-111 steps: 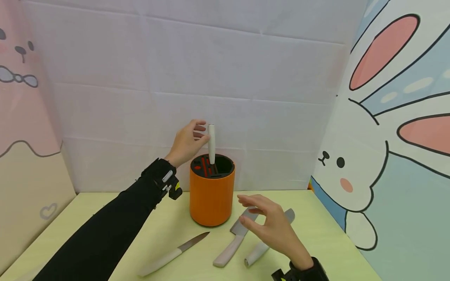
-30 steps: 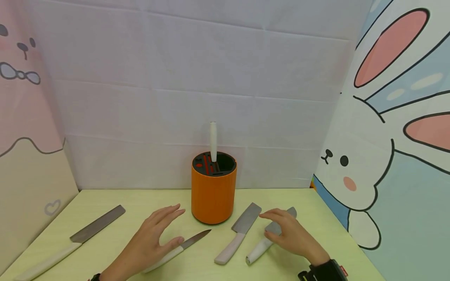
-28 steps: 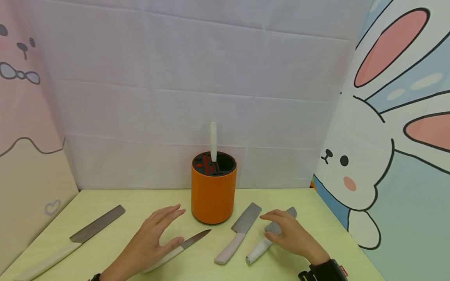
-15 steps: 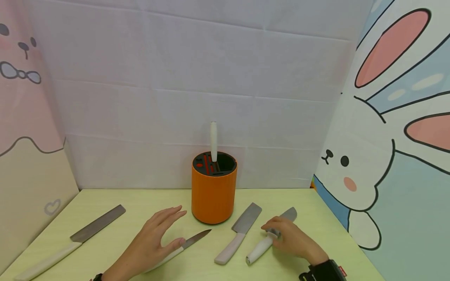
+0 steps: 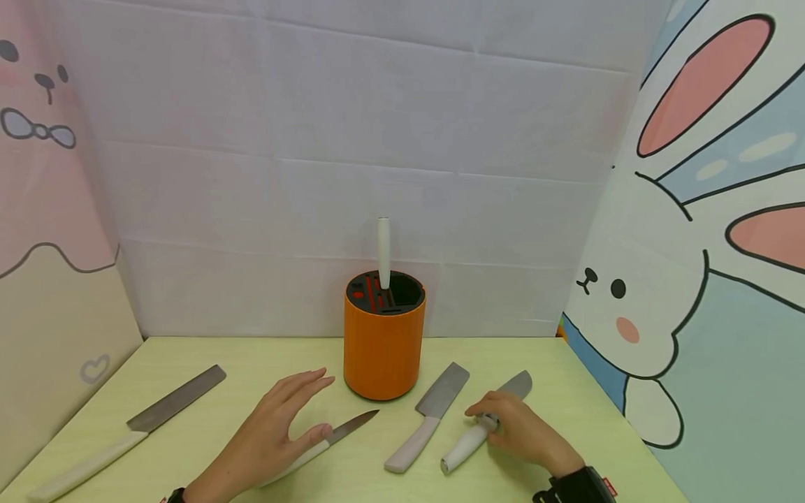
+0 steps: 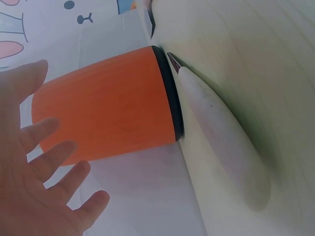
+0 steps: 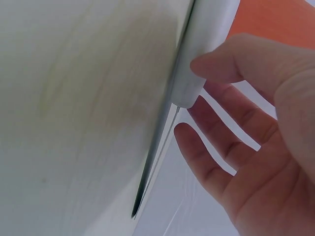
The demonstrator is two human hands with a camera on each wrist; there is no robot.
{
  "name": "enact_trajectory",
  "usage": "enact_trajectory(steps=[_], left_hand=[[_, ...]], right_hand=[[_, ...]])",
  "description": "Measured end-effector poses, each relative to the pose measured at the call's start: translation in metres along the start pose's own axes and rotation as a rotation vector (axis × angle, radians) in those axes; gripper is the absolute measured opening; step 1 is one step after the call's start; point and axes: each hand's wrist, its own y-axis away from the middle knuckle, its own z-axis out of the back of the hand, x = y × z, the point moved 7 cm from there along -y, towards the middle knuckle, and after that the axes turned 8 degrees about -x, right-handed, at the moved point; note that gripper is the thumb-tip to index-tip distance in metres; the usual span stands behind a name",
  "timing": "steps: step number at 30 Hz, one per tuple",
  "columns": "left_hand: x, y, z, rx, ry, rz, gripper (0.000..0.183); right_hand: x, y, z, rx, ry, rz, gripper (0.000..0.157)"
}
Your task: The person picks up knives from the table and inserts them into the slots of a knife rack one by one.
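My right hand [image 5: 518,427] pinches the white handle [image 7: 206,54] of a kitchen knife [image 5: 464,450] near its blade, thumb on one side and fingers on the other. That knife lies on the table, its blade partly hidden by the hand. My left hand [image 5: 270,429] hovers with fingers spread over a small pointed knife [image 5: 352,425], whose white handle [image 6: 226,137] shows in the left wrist view. Behind them stands an orange knife block [image 5: 383,353] with a black slotted top. One white-handled knife [image 5: 384,251] stands upright in it.
Between the block and my right hand lies a cleaver [image 5: 428,419] with a pale handle. A long, square-ended knife [image 5: 176,399] lies at the left of the table [image 5: 283,353]. A white sheet [image 5: 251,209] hangs behind, and printed panels stand at both sides.
My left hand has come away from the upright knife in the block and down over the small knife. My right hand has lowered and taken hold of the right-hand knife's handle.
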Motion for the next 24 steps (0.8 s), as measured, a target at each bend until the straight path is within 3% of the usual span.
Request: enact_trajectory(steps=[9, 16, 24], left_hand=[[-0.001, 0.0, 0.001, -0.009, 0.006, -0.008, 0.06], [-0.001, -0.001, 0.001, -0.016, 0.012, -0.009, 0.06], [-0.001, 0.0, 0.001, -0.03, 0.013, -0.01, 0.059]], right_hand=[[0.001, 0.0, -0.003, 0.003, 0.026, -0.026, 0.042], [0.007, -0.001, -0.005, 0.0, 0.089, 0.007, 0.041], [0.008, -0.004, -0.01, 0.04, 0.128, 0.001, 0.039]])
